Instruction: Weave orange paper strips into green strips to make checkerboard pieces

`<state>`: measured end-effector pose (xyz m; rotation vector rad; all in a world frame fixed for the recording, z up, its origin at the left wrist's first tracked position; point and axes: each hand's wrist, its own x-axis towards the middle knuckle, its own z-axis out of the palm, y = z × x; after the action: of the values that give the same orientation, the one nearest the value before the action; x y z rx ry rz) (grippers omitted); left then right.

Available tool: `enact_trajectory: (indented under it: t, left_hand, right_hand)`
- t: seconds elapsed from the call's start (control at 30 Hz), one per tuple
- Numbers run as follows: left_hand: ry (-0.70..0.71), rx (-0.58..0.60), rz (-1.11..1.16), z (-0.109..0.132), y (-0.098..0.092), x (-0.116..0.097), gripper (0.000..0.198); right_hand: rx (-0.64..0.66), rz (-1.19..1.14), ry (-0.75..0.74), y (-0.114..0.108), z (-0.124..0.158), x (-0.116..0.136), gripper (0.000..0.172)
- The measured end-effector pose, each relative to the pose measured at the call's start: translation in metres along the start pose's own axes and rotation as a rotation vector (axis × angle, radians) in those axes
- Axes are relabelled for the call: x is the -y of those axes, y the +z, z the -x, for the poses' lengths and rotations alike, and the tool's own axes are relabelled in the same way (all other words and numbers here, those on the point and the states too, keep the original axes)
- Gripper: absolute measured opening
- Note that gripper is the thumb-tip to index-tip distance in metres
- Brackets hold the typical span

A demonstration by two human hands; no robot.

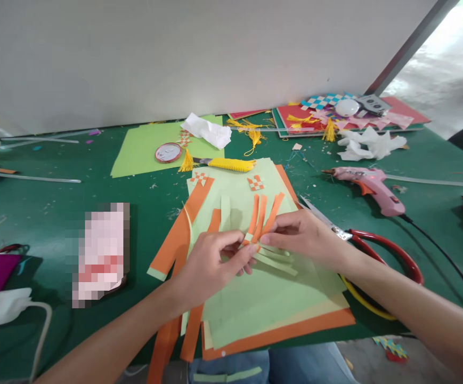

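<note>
Between my two hands is a small weave of orange and light green paper strips (pixel 260 213), its orange ends fanning upward and its green ends pointing right. My left hand (pixel 225 256) pinches the woven corner from the left, thumb in front. On the right, my right hand (pixel 295 232) has thumb and fingers closed on the strips near the crossing. Beneath lies a stack of light green paper (pixel 271 314) over orange sheets. Two small finished checkered pieces, one being a woven square (pixel 256 183), rest on the stack's upper part. Long orange strips (pixel 189 229) lie at its left.
A yellow utility knife (pixel 231 164) lies beyond the stack. Red-handled scissors (pixel 359 240) and a pink glue gun (pixel 369 186) with a cord are to the right. A blurred pinkish object (pixel 101 256) and a white charger (pixel 3 306) sit left. Crumpled tissue (pixel 207 130) lies behind.
</note>
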<state>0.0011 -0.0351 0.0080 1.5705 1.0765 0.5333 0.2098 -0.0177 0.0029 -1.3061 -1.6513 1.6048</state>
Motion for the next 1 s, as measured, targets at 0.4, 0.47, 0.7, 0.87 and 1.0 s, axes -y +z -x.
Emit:
enact_trajectory:
  t: [0.4, 0.47, 0.7, 0.87, 1.0]
  left_hand:
    - [-0.007, 0.040, 0.030, -0.002, 0.003, 0.005, 0.030]
    - [0.018, 0.048, 0.029, -0.002, 0.002, 0.007, 0.029]
    - [0.140, 0.005, -0.074, 0.001, -0.001, 0.005, 0.028]
    - [0.141, -0.016, -0.029, 0.002, 0.000, 0.003, 0.030]
    - [0.194, -0.121, -0.019, 0.002, -0.002, 0.004, 0.031]
  right_hand:
    - [0.016, -0.047, -0.012, 0.002, -0.003, 0.004, 0.034]
    - [0.006, -0.015, 0.002, 0.001, -0.004, 0.007, 0.035]
    - [0.051, -0.076, -0.027, 0.004, -0.004, 0.010, 0.032]
    - [0.009, -0.085, -0.039, 0.007, -0.004, 0.016, 0.034]
    - [0.044, -0.045, -0.036, -0.002, -0.013, 0.029, 0.027]
